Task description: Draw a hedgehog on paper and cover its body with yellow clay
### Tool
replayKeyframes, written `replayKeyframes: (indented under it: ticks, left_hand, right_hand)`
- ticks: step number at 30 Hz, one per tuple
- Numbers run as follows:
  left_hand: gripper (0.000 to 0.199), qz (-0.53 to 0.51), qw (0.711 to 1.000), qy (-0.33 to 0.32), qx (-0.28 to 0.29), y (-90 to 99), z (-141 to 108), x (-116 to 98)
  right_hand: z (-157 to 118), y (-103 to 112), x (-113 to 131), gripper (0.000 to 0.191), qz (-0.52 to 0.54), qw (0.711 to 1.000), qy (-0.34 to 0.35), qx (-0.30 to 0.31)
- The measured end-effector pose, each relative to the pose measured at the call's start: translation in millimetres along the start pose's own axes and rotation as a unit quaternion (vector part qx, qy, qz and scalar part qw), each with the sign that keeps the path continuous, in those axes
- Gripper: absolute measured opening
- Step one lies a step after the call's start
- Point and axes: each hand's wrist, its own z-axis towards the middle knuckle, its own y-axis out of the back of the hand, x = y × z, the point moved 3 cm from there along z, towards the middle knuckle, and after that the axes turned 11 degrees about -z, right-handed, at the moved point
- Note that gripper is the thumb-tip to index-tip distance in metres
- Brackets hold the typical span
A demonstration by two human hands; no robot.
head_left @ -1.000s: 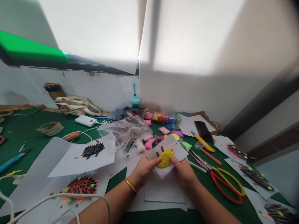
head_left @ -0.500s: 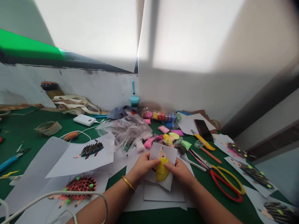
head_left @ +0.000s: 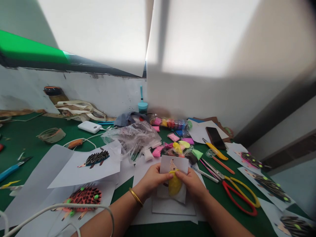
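Observation:
Between both hands is a small white paper card [head_left: 181,162], raised above stacked white sheets. On it sits a flattened yellow clay piece [head_left: 175,186], below a beige clay hedgehog head [head_left: 172,164] with a pointed snout. My left hand [head_left: 154,177] grips the card's left edge, its thumb pressing the clay near the head. My right hand [head_left: 192,181] grips the right edge, with its thumb on the clay's upper right. The fingers behind the card are hidden. Just beyond it lie several packets of coloured clay [head_left: 177,148].
Finished hedgehog pictures lie left [head_left: 82,200] and right [head_left: 269,184]. Red-and-yellow scissors [head_left: 237,194], a yellow cutter [head_left: 216,149] and a phone [head_left: 215,137] are right of my hands. A crumpled plastic bag [head_left: 133,136] lies behind. A white cable [head_left: 61,205] crosses the lower left.
The card has shifted slightly right and down, tilting a little, with both hands still holding it. Both thumbs remain on the yellow clay, now closer to the head.

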Motion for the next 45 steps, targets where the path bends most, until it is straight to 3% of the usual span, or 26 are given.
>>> replayKeyframes:
  ticks: [16,24,32,45]
  left_hand:
    - [0.037,-0.033,0.999,-0.019,-0.020,7.2,3.9,2.3]
    - [0.041,-0.007,0.999,-0.019,-0.039,2.1,2.1,0.3]
    - [0.039,-0.037,0.999,-0.008,-0.026,6.6,3.9,4.4]
    - [0.043,0.000,0.997,-0.027,-0.071,6.0,4.7,6.2]
  right_hand:
    - [-2.2,-3.7,5.1,0.048,0.015,1.000,-0.017,-0.002]
    - [0.4,-2.0,-1.9,0.048,-0.004,1.000,-0.004,0.007]
    - [-0.5,-2.6,0.0,0.052,0.040,0.999,-0.025,-0.016]
    - [-2.1,-5.7,5.2,0.053,-0.021,1.000,-0.008,-0.018]
